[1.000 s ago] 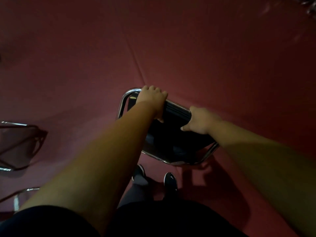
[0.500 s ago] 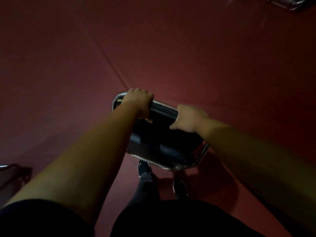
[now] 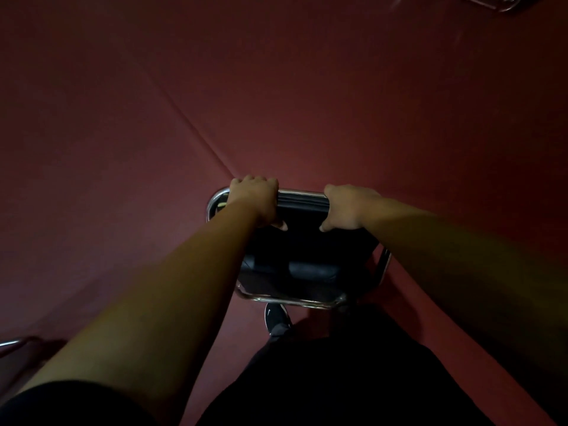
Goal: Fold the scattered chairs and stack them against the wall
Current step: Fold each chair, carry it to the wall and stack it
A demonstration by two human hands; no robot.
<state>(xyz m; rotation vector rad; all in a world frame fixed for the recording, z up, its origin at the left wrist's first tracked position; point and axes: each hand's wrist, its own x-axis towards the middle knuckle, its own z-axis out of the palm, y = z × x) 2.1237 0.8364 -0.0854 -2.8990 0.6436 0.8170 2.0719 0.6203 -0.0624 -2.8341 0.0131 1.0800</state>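
The dark red floor (image 3: 307, 87) is spreading out all around me. I am holding a black chair (image 3: 302, 256) with a chrome frame just in front of my legs; it is looking folded, though the dim light is making that hard to judge. My left hand (image 3: 256, 199) and right hand (image 3: 347, 207) are both curling around its top rail, near each other, the seat lying below them. My shoe (image 3: 276, 316) is showing under its lower bar.

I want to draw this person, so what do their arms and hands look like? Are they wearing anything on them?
Both forearms are bare, and there are no gloves on the left hand or the right hand. No watch or bracelet shows at either wrist. A dark short sleeve covers the left upper arm. It is too dim to tell about rings.
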